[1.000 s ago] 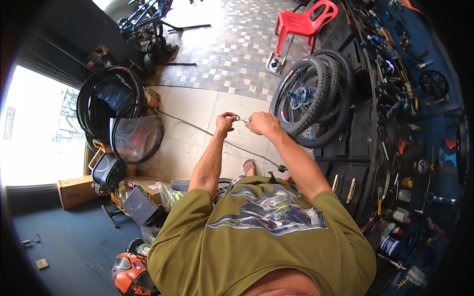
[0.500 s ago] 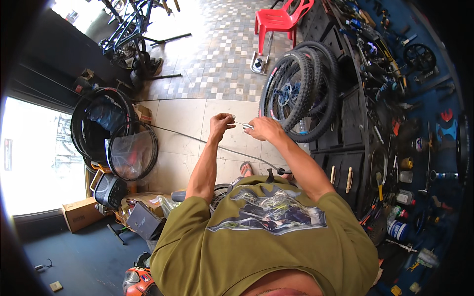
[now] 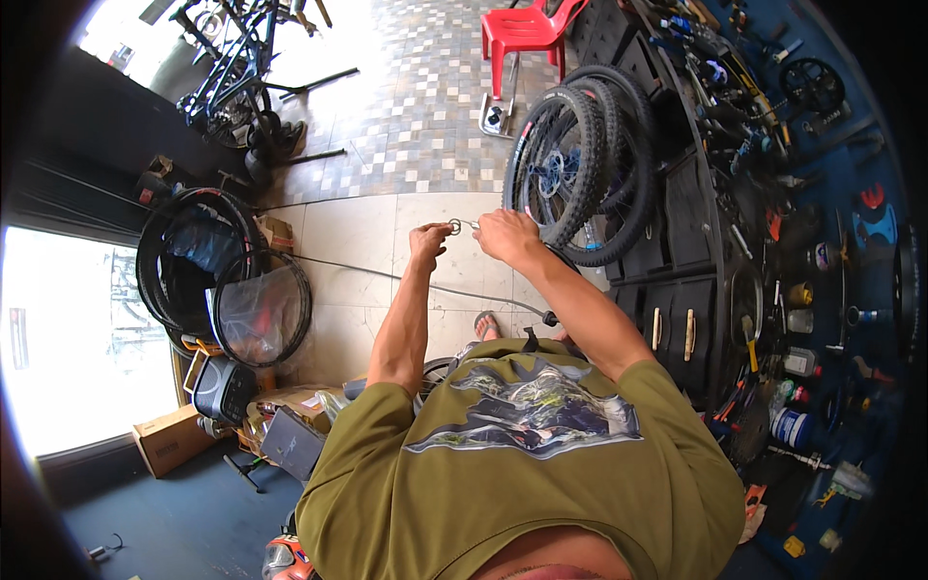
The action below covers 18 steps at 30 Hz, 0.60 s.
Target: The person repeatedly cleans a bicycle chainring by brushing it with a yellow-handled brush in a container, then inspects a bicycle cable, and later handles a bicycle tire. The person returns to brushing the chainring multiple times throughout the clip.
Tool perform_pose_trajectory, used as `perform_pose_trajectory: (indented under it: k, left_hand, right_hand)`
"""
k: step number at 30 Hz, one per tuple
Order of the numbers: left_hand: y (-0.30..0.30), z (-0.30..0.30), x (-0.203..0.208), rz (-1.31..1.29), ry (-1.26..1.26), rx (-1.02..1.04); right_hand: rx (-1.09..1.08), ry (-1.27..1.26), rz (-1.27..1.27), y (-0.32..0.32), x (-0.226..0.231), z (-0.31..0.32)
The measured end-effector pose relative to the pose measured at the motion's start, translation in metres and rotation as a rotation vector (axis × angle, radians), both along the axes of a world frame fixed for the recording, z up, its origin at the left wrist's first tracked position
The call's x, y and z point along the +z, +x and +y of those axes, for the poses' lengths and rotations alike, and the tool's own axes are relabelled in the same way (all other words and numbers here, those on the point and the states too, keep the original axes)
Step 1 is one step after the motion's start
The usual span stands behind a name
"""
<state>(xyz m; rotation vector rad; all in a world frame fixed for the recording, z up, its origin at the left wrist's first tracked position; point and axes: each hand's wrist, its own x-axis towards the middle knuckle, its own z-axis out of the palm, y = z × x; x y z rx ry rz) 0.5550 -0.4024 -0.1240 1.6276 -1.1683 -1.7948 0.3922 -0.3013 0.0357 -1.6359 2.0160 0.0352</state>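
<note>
My left hand (image 3: 426, 246) is closed in a pinch, held out in front of my body. At its fingertips is a small metal ring (image 3: 454, 226). Close beside it, on the right, my right hand (image 3: 507, 235) is closed with its back up. A slim silvery piece (image 3: 474, 224) pokes out from its fingers toward the ring; the rest is hidden under the hand. Whether the two pieces touch is too small to tell. Beneath both forearms a thin dark hose (image 3: 425, 285) runs across the floor to a black end piece (image 3: 550, 318) by my feet.
Mountain bike wheels (image 3: 561, 164) lean against the black drawer cabinet (image 3: 667, 222) on the right, below a wall of tools. A red plastic chair (image 3: 522, 34) stands beyond. Bare rims and tyres (image 3: 198, 261) stand at left, near cardboard boxes (image 3: 174, 425). A bike frame (image 3: 227, 87) is at far left.
My right hand has moved slightly up and left, turning more palm-down and covering most of its silvery piece. At my left fingertips the ring now shows more plainly. The view has shifted slightly.
</note>
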Motion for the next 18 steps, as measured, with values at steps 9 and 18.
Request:
perform_pose_trajectory:
  k: [9,18]
  left_hand:
    - [-0.035,0.005,-0.001,0.02,0.052,-0.042]
    - [-0.105,0.03,-0.007,0.086,0.228,-0.077]
  right_hand:
    - [-0.091,0.023,0.029,-0.025,-0.008,0.024]
    - [-0.264,0.0,-0.084,-0.097,-0.017,0.082]
